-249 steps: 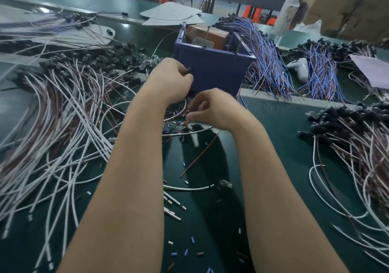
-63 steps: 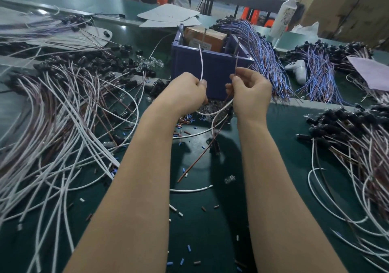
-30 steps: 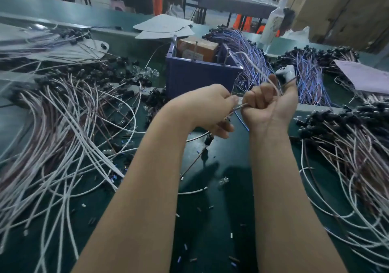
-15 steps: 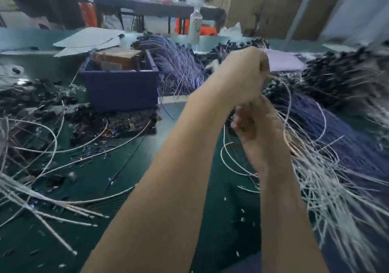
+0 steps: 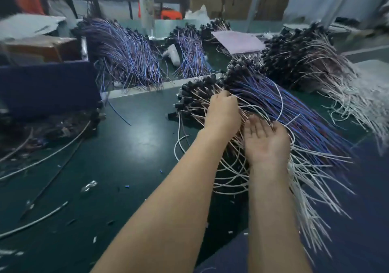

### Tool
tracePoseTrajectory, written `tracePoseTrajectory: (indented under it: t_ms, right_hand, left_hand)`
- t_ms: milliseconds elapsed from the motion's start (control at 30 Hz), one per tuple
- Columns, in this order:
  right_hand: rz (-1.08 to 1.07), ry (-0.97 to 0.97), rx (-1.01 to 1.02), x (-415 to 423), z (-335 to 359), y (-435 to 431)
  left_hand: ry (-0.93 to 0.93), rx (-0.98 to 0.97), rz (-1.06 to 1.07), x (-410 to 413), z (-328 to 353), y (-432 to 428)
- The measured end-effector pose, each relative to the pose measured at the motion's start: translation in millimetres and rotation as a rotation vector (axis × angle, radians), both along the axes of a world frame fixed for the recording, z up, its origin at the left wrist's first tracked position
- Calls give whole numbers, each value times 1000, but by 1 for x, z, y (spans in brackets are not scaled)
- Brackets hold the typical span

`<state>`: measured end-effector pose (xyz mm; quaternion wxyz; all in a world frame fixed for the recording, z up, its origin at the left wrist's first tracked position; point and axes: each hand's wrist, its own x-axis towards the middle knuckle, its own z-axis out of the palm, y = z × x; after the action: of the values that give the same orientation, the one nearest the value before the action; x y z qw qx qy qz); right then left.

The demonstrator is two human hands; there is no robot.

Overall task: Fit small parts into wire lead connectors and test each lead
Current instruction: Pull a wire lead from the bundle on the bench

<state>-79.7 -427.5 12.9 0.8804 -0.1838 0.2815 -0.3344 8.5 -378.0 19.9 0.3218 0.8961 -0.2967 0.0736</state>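
Note:
My left hand (image 5: 223,114) lies back-up on a pile of white and brown leads with black connectors (image 5: 195,97) at the right of the green table (image 5: 136,146). Its fingertips dip among the leads, and what they hold is hidden. My right hand (image 5: 266,141) hovers palm-up just right of it with relaxed fingers and nothing in it. A white lead (image 5: 281,102) loops up over the pile beyond my right hand. Blue and purple leads (image 5: 294,121) lie on the same pile.
A dark blue bin (image 5: 48,85) with a brown box stands at the left, with a heap of small parts (image 5: 63,125) in front. Purple lead bundles (image 5: 126,53), a bottle (image 5: 146,5) and a paper sheet (image 5: 237,41) lie behind. Loose white leads (image 5: 35,221) cross the near left.
My view and both hands have swung right from the blue bin to the lead pile. My right hand, which gripped a lead, now lies open palm-up; my left hand has dropped onto the pile.

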Motion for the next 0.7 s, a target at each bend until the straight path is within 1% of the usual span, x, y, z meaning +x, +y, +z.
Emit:
tracePoseTrajectory:
  t_ms: [33, 100, 167, 233, 300, 400, 467, 567, 633, 700]
  right_hand:
    - [-3, 11, -13, 0, 4, 4]
    - [-9, 50, -38, 2, 12, 12]
    - [13, 101, -122, 5, 14, 23]
    - [102, 153, -249, 10, 16, 40]
    - [184, 139, -330, 19, 19, 63]
    - [321, 105, -469, 41, 23, 107]
    - [484, 108, -664, 55, 24, 142]
    - [719, 146, -1044, 72, 22, 201]
    - [838, 157, -1297, 82, 18, 243]
    - [943, 145, -1475, 87, 14, 289]
  left_hand:
    - [-16, -3, -28, -3, -5, 2]
    - [-12, -79, -52, -6, -12, 9]
    - [-20, -227, -49, -8, -4, 18]
    - [-19, -395, 1, -7, 9, 33]
    - [39, -543, 59, -4, 23, 57]
    - [157, -710, 160, 3, 40, 109]
    - [192, -829, 267, 7, 44, 150]
    - [198, -1030, 492, 14, 42, 216]
    - [243, -1199, 614, 16, 39, 263]
    - [242, -1343, 740, 16, 35, 313]
